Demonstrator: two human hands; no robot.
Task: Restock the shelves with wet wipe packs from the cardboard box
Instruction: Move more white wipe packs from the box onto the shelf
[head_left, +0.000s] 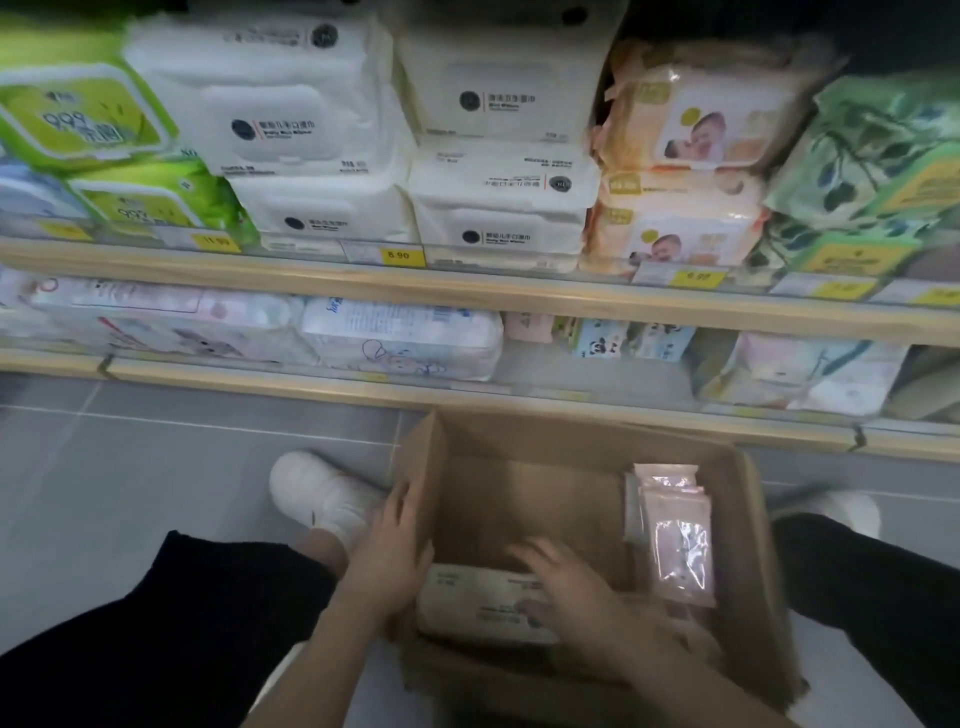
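An open cardboard box (748, 519) stands on the floor between my knees, below the shelves. A white wet wipe pack (467, 603) lies at its near left inside. Small pink packs (675, 535) stand against its right wall. My left hand (389, 561) grips the box's left wall, fingers curled over the edge. My right hand (566, 582) is inside the box, blurred, fingers spread over the white pack's right end, thumb beneath; whether it holds the pack I cannot tell.
The upper shelf (467, 286) is packed with green, white (291, 104), peach and leaf-print wipe packs behind yellow price tags. On the lower shelf (363, 384) lie pastel packs, with a gap near the middle. My white shoe (322, 493) rests on grey floor tiles.
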